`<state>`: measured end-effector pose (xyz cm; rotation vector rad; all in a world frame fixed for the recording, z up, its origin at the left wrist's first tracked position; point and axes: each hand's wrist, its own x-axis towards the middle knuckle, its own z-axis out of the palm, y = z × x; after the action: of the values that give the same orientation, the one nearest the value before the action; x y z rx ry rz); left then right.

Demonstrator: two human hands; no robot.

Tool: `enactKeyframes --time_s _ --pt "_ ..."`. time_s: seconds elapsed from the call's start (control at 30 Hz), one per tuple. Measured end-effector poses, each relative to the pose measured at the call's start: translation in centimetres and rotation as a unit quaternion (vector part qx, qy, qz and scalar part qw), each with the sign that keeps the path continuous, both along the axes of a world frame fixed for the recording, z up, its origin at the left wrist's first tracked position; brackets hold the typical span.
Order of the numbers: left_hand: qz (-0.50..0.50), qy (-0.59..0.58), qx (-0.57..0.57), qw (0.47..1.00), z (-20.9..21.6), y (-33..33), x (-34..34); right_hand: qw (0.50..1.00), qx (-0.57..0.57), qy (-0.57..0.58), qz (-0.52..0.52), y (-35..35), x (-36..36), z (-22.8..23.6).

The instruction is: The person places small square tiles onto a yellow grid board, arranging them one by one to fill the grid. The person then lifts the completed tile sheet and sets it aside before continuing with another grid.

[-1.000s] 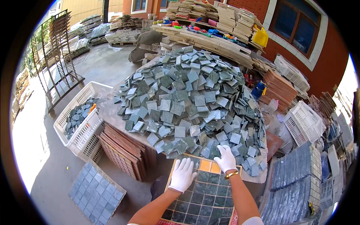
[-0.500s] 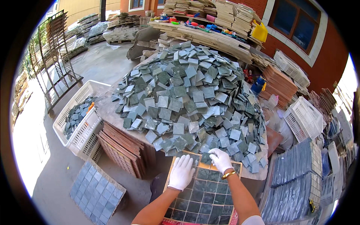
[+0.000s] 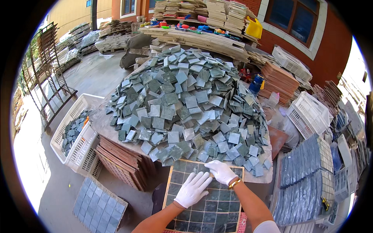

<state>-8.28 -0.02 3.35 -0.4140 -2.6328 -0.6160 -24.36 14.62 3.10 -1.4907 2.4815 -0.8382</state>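
A shallow wooden frame (image 3: 168, 190) in front of me holds rows of dark green square stone tiles (image 3: 211, 206) with pale lines between them. My left hand (image 3: 193, 189), in a white glove, lies open across the tiles, fingers stretched toward the far right. My right hand (image 3: 221, 172), also gloved and wearing a gold bangle (image 3: 235, 183) at the wrist, bends over the frame's far row. Its fingers are pressed together, their tips down at the tiles; what is between them is hidden. Just beyond the frame begins a big heap of loose green-grey tiles (image 3: 182, 103).
White crates stand at the left (image 3: 79, 155), with tile pieces inside, and at the right (image 3: 311, 112). Reddish-brown boards (image 3: 122, 163) lean beside the table, near a tiled panel (image 3: 99, 206). Packed tile sheets (image 3: 299, 186) fill the right. A metal rack (image 3: 48, 83) stands far left.
My left hand has slid right and slightly down over the tiles. The right hand, which pinched a tile above an orange gap, has moved lower and left; that gap no longer shows. The view has shifted.
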Motion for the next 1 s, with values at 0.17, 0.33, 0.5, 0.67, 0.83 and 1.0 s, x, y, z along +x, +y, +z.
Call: enactKeyframes --time_s 0.17,0.33,0.5,0.67,0.83,1.0 --pt "-0.072 -0.042 -0.069 0.994 -1.5 -0.1 -1.6 0.96 -0.108 -0.227 -0.124 1.9 0.2 -0.4" --pt "-0.043 -0.071 -0.073 0.994 -1.9 0.0 -0.9 0.979 -0.144 -0.086 -0.115 2.2 1.3 -0.6" --pt "0.016 -0.108 -0.109 0.988 -1.2 0.4 2.4 0.983 -0.122 -0.005 -0.136 2.2 0.6 0.2" --pt "0.021 -0.104 -0.122 0.987 -1.2 2.4 4.9 0.979 -0.107 0.037 -0.171 -0.4 -1.4 0.3" --pt "0.025 -0.122 -0.111 0.986 -1.3 3.1 5.4 0.978 -0.048 0.126 -0.159 -2.9 -2.3 0.2" --pt "0.078 -0.109 -0.099 0.986 -1.6 3.0 2.0 0.974 0.065 0.161 -0.148 -3.8 -3.7 0.7"
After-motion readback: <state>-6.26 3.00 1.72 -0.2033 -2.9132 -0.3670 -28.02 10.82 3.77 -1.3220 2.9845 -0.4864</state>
